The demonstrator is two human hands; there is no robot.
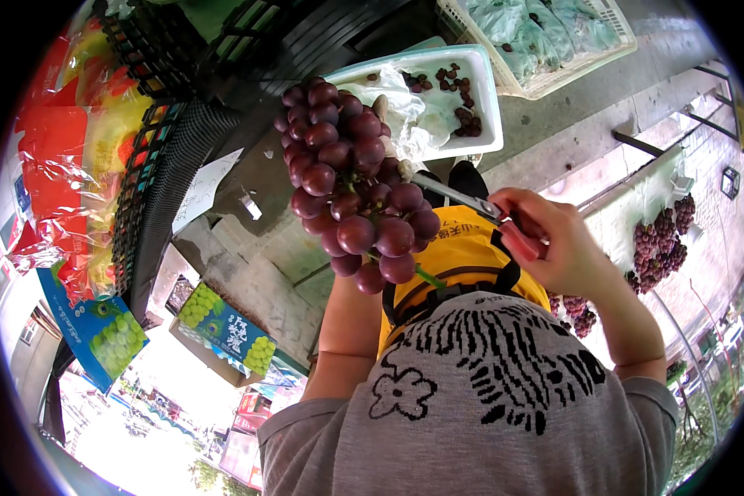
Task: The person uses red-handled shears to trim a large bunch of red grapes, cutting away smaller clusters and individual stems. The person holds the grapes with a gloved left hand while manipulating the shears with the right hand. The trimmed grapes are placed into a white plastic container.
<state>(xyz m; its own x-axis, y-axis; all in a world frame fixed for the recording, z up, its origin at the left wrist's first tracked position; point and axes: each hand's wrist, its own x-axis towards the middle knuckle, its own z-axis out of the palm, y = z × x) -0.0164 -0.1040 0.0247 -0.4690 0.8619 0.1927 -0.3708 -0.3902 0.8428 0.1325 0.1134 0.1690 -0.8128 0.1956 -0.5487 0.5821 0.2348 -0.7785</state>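
A large bunch of dark red grapes (355,234) is held up in front of my body, with a green stem (429,276) sticking out at its lower right. My left hand (404,169) supports it from behind. Only fingertips show at the bunch's right side; the rest is hidden by the fruit. In my right hand (561,242) is a pair of snips (456,196) with red handles and slim metal blades. The blades point left at the edge of the bunch, close to my left fingertips. Whether the tips touch a grape I cannot tell.
Beyond the bunch, a white foam box (491,102) holds crumpled plastic and loose grapes. A cream plastic crate (545,92) with bagged contents stands behind it. Red and yellow packages (56,161) rise beside a black crate (137,167) at left. Grape bunches (660,248) appear at right.
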